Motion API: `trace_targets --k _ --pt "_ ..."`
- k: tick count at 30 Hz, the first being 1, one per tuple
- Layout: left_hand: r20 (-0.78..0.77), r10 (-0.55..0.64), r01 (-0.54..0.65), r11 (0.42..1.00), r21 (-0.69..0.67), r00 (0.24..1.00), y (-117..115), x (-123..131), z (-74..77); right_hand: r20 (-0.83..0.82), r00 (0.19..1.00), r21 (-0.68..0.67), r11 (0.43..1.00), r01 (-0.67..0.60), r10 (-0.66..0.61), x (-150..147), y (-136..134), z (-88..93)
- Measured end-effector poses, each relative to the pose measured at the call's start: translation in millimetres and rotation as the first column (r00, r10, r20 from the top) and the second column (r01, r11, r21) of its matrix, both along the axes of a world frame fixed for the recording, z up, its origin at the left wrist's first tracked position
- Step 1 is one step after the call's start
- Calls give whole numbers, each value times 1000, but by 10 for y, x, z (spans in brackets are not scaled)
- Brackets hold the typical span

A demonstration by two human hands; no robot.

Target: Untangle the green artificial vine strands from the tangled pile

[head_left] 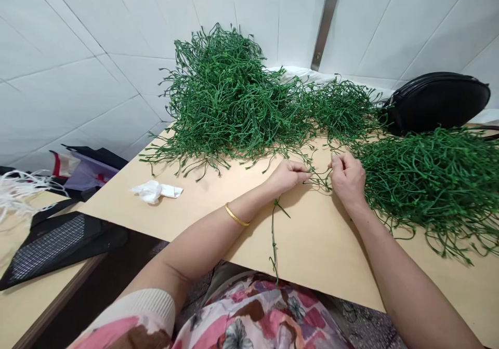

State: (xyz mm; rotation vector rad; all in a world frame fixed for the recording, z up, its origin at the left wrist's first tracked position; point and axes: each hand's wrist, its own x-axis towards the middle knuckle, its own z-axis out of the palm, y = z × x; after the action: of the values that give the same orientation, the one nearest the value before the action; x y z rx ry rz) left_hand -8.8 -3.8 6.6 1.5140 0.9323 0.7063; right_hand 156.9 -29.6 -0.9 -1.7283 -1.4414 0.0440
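Observation:
My left hand pinches a thin green plastic stem that hangs down over the near edge of the tan board. A gold bangle sits on that wrist. My right hand is closed on small green sprigs between the two hands. A big heap of green plastic sprigs rises behind my hands against the wall. A second heap spreads out beside my right hand.
A crumpled white wrapper lies at the board's left. A black bag sits at the back right. A black mesh item and white strips rest on a lower table at left. White tiled wall behind.

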Motion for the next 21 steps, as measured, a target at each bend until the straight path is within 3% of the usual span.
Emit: trace_targets --k 5,9,16,21 --pt "55 100 -96 993 -72 993 43 -28 8 192 980 125 992 24 -48 -58 -137 122" --pt "41 99 -97 994 -41 994 40 -26 7 162 977 76 986 -150 136 -69 -164 145" --pt "55 -86 84 996 39 995 21 -71 95 -25 889 -70 886 -458 458 -42 -106 82" --pt "-13 -158 158 975 159 987 41 -66 41 -96 844 -147 831 -537 528 21 -56 27"
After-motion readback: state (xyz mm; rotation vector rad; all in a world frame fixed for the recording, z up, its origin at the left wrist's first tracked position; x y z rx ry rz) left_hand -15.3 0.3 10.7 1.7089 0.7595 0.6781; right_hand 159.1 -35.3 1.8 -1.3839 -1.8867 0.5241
